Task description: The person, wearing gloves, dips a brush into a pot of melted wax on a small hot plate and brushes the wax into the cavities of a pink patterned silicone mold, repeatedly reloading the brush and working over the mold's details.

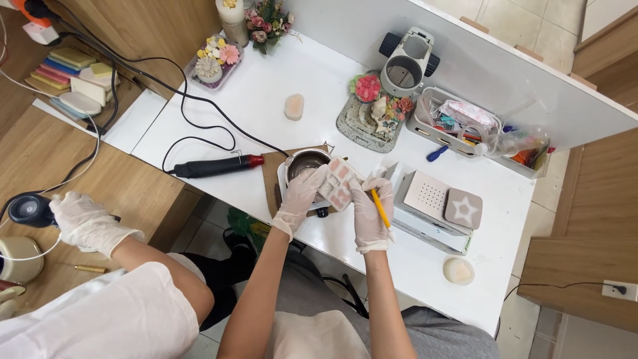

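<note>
My left hand (302, 193), in a white glove, holds a pale silicone mould (337, 182) with several pinkish cavities, tilted over a small metal pot (307, 161) on a white heater base. My right hand (369, 211), also gloved, grips a yellow stick (380, 208) whose tip rests against the mould's right edge. Both hands are above the near edge of the white table (266, 100).
A black and red heat tool (212, 165) lies left of the pot, its cable running back. A white box with a star mould (463, 208) sits right. Flower ornaments, a tray of supplies (465, 123) and a co-worker's gloved hand (83, 223) at left.
</note>
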